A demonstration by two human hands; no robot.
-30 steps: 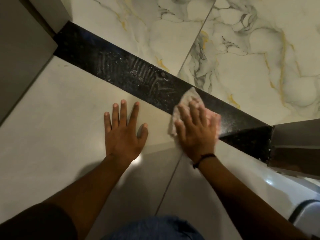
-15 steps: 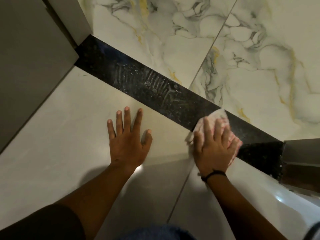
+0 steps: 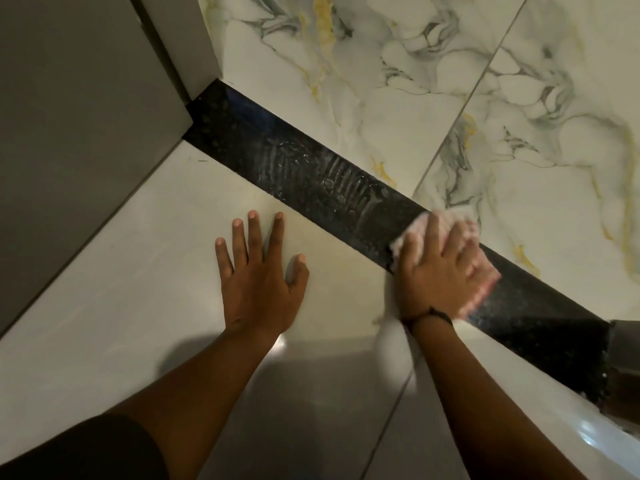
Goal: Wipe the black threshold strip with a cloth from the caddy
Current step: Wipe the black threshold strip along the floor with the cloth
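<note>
Presently: right hand (image 3: 446,271) flat, fingers spread, pressing pale pink cloth (image 3: 419,226) onto glossy black speckled threshold strip (image 3: 311,181); left hand (image 3: 259,285) splayed, empty, on plain cream tile (image 3: 138,271); risk: streaks remain, smearing likely; grey door frame (image 3: 623,355) blocks strip's right end.

Left hand (image 3: 258,285) lies flat, fingers spread; right hand (image 3: 440,275) presses palm-down, fingers extended, motion-blurred
</note>
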